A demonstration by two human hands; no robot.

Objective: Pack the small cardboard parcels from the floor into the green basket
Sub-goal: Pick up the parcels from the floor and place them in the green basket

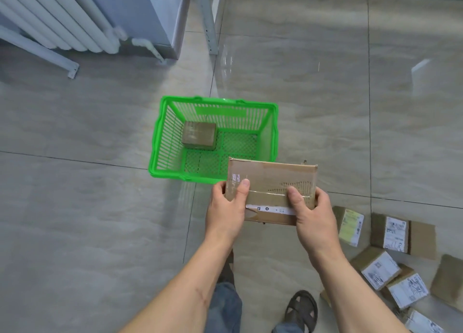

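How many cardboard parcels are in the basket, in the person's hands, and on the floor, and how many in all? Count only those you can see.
In the green basket: 1, the small parcel.
Held by the left hand and right hand: 1, the held parcel.
On the floor at lower right: 7 visible, some cut off by the frame edge.
Total: 9

Bare forearms, blue jeans (pixel 225 305), dark strapped sandal (pixel 302 309).
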